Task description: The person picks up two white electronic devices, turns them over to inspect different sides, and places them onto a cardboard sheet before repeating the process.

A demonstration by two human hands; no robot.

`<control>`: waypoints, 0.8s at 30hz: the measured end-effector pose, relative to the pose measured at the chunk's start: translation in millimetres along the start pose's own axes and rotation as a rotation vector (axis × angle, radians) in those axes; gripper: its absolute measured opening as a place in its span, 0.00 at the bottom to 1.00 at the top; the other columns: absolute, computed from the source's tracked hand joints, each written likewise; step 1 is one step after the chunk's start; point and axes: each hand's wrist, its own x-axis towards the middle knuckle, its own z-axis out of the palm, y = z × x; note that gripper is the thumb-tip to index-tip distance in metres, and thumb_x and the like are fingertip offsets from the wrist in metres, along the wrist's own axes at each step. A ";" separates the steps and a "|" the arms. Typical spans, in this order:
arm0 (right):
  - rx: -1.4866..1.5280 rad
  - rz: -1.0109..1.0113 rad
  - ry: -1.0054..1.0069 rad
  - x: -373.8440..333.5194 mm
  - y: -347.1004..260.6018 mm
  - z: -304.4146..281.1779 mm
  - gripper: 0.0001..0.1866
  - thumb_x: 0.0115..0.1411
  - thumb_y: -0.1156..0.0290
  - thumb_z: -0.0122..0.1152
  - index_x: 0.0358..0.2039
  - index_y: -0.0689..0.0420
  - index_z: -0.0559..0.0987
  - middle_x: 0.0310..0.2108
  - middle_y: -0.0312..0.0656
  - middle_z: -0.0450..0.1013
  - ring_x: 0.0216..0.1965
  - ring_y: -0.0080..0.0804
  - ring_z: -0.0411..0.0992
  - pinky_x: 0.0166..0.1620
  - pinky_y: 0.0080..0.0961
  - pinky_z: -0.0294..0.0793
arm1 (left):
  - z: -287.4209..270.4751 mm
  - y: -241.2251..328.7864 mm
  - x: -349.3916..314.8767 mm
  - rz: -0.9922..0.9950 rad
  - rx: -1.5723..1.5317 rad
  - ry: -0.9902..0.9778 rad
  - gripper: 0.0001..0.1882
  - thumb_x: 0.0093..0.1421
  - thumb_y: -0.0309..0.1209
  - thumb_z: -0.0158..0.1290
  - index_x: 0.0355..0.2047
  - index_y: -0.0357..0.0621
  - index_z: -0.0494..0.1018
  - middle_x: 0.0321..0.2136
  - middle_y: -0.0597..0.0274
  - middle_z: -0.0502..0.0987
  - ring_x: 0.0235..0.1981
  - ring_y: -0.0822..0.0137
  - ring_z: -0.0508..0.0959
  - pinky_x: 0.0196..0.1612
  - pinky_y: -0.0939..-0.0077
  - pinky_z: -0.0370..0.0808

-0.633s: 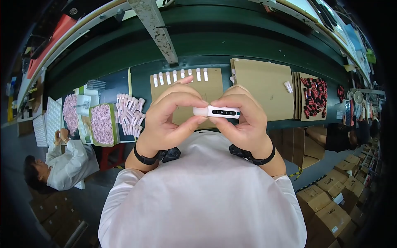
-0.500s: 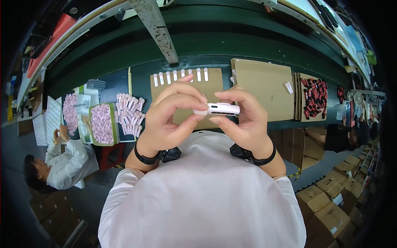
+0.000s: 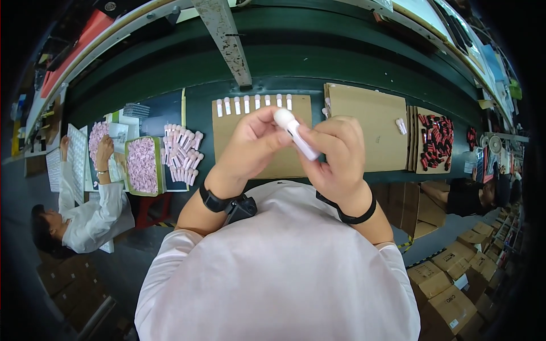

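Above the bench my right hand (image 3: 340, 152) grips the body of a small pale pink wand (image 3: 306, 145) with a rounded whitish head. The wand lies tilted, its head up and to the left. My left hand (image 3: 250, 146) pinches it just below the head, thumb and forefinger at the neck. Behind my hands a row of similar wands (image 3: 247, 104) stands along the far edge of a cardboard sheet (image 3: 267, 165). My fingers hide part of the wand's body.
To the left lie a heap of pink wands (image 3: 182, 153) and a green-rimmed bin (image 3: 161, 170) of small pink parts. A co-worker (image 3: 91, 216) sits there. On the right are stacked cardboard sheets (image 3: 369, 131) and a pile of red-and-black pieces (image 3: 435, 142). A metal post (image 3: 227, 45) rises ahead.
The wand has turned from nearly level to tilted, its head now raised. My right fingers have closed further round its body. At the left, the co-worker's hands have moved apart.
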 end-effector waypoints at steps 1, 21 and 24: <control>0.002 0.026 -0.042 2.0 -0.2 -0.8 0.19 0.46 0.82 0.67 0.41 0.60 0.75 0.35 0.42 0.70 0.36 0.29 0.67 0.38 0.24 0.66 | 1.5 0.0 2.3 -0.031 -0.172 0.002 0.16 0.59 0.29 0.56 0.47 0.36 0.69 0.41 0.56 0.76 0.44 0.64 0.76 0.49 0.66 0.74; 0.673 0.969 -0.126 -31.3 136.4 52.5 0.11 0.59 0.78 0.58 0.44 0.63 0.75 0.34 0.35 0.73 0.36 0.21 0.72 0.42 0.17 0.71 | -67.6 -96.2 28.1 -0.373 0.039 0.393 0.17 0.67 0.40 0.46 0.44 0.37 0.69 0.33 0.55 0.78 0.37 0.65 0.78 0.42 0.73 0.75; 0.499 1.039 -0.167 -77.2 185.7 74.9 0.09 0.59 0.78 0.58 0.41 0.64 0.75 0.34 0.38 0.74 0.35 0.22 0.72 0.41 0.17 0.72 | -108.5 -147.9 11.7 -0.448 0.377 0.385 0.16 0.65 0.38 0.48 0.42 0.35 0.70 0.30 0.58 0.77 0.35 0.69 0.77 0.41 0.76 0.73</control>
